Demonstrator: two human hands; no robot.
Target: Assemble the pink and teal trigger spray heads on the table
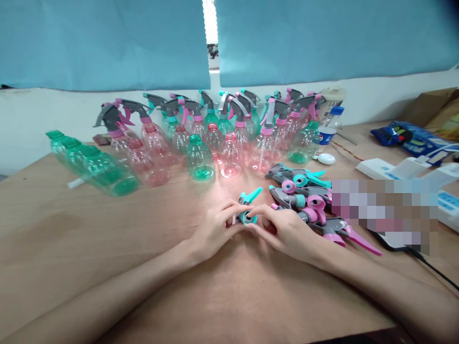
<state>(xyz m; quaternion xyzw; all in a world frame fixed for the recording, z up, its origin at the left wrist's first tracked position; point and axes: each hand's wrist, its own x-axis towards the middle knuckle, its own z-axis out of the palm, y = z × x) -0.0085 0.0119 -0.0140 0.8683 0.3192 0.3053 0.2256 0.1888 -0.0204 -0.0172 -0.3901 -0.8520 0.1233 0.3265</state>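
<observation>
Between my two hands is a grey trigger sprayer head (247, 217) with a turquoise trigger and collar, its collar opening facing me. My left hand (218, 224) grips it from the left, thumb below and fingers above. From the right, my right hand (283, 227) pinches the collar, with the index fingertip at its opening. Just right of that hand lies a pile of loose sprayer heads (316, 203) in grey with pink or turquoise parts. Beyond my hands stand open clear bottles, among them a green bottle (200, 162) and a pink bottle (231, 160).
Several bottles with sprayer heads fitted (267, 129) stand in rows towards the wall. Open green bottles (103, 172) stand at the left. On the right are a blue-capped drink bottle (328, 129), a white oval object (326, 158), white power strips (380, 167) and a blue packet (412, 138).
</observation>
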